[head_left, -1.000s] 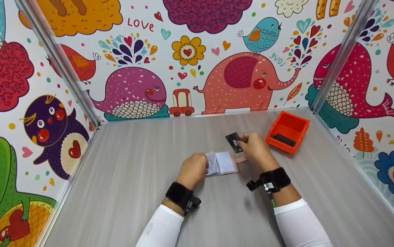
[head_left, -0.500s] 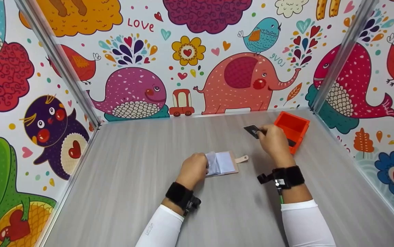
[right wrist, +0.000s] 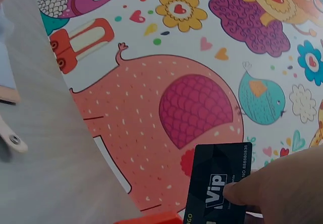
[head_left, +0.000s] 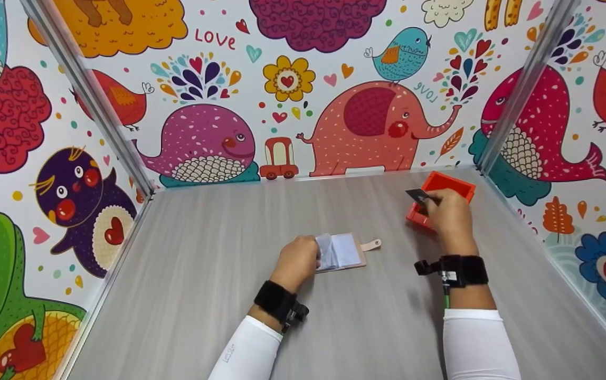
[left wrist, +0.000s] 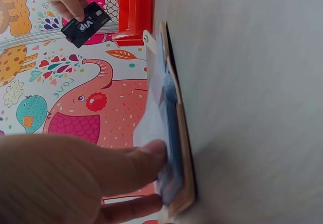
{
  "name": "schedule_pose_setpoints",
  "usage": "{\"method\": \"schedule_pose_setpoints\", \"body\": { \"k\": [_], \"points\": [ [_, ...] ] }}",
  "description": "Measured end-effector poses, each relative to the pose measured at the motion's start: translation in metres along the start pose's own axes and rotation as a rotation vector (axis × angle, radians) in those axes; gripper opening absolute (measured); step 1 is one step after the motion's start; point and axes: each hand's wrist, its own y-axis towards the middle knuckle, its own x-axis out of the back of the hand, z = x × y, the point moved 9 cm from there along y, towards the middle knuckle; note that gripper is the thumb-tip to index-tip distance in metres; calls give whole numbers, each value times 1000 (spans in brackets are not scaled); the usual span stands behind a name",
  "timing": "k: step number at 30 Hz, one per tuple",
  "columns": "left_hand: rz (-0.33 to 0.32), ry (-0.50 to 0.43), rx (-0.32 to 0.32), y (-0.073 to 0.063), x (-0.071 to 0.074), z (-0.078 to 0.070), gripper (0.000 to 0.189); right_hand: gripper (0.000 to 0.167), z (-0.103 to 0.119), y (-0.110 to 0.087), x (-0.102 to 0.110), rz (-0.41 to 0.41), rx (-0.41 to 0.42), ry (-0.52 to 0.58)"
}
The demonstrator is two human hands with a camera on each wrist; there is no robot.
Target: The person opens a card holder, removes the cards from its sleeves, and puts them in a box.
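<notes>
Black VIP card (head_left: 417,196) was pinched in the right hand (head_left: 448,214), right of frame centre, held above the near-left rim of the orange box (head_left: 458,188). Open card holder (head_left: 346,252) was pressed flat on the surface (head_left: 202,274) at centre frame by the left hand (head_left: 297,261), fingers on its sleeves.

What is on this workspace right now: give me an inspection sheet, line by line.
Surface: grey wood-grain table.
Job's things: open card holder lying flat, strap to the right; black VIP card; orange box far right.
Clutter: nothing seen.
Grips: left hand presses the card holder's sleeves; right hand pinches the card above the box.
Cables: nothing seen.
Surroundings: cartoon animal walls, metal corner posts.
</notes>
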Motion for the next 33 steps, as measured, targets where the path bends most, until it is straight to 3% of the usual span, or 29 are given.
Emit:
{"method": "schedule_pose_setpoints", "body": {
  "k": [7, 14, 19, 26, 33],
  "points": [
    [-5, 6, -10, 1, -1, 0, 11, 30, -21, 4, 12, -25, -21, -9],
    [-8, 6, -13, 1, -2, 0, 14, 32, -35, 6, 10, 3, -74, -41],
    [-10, -4, -8, 2, -3, 1, 16, 30, -38, 5, 8, -37, -67, -71],
    [8, -12, 4, 2, -3, 2, 13, 29, -41, 6, -4, -18, -82, -126],
    [24, -13, 24, 3, -4, 3, 12, 38, -37, 5, -12, -49, -18, -172]
  ]
}}
